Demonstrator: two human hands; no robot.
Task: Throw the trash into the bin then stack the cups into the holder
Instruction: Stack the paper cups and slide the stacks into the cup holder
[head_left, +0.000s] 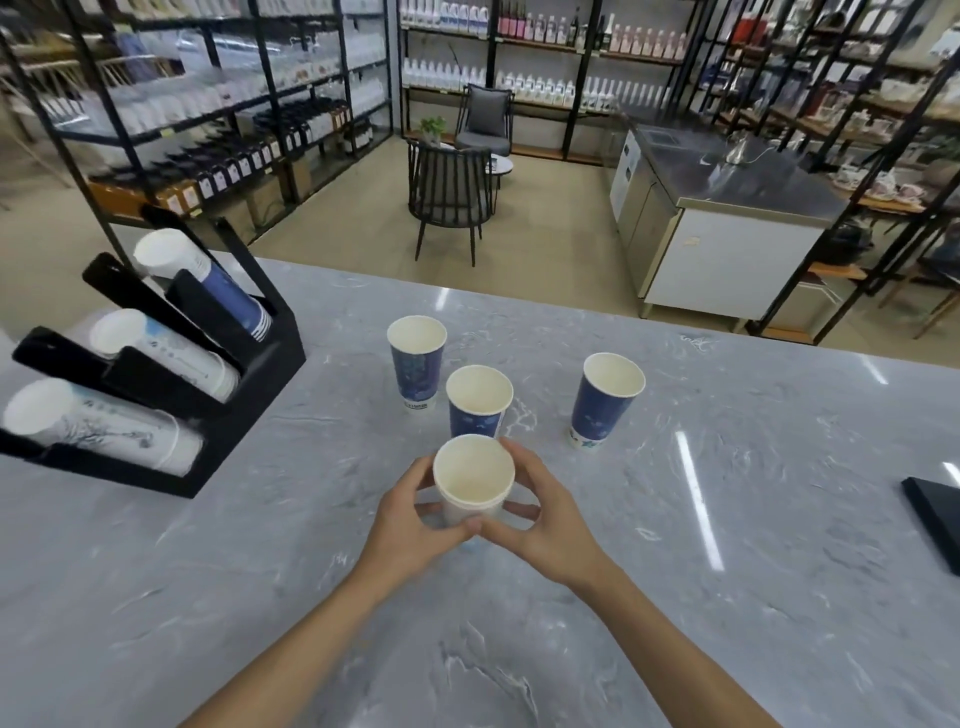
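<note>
Your two hands close their grip on one white paper cup (472, 486) from either side: your left hand (415, 519) wraps the left wall, your right hand (540, 519) the right wall, and your thumbs meet at the near side just under the rim. The cup stands upright, mouth up, and its inside looks empty; whether its base touches the table (727, 519) is hidden by your fingers.

Just beyond it stand three blue paper cups, all upright and open — the middle cup (478, 402) right behind the one you hold, the tall left cup (417, 366) beside and a little farther back, the right cup (605, 400) apart on its own. Each shows a pale inner wall and nothing inside that can be made out.

On the left of the table sits the black cup holder (244, 384) with three slanted channels. The far channel carries a blue stack (208, 283), the middle one a white stack with pale blue print (166, 353), the near one a white stack with dark print (98, 426) — all lying on their sides, bases toward you. A flat black object (937, 514) lies at the table's right edge.
</note>
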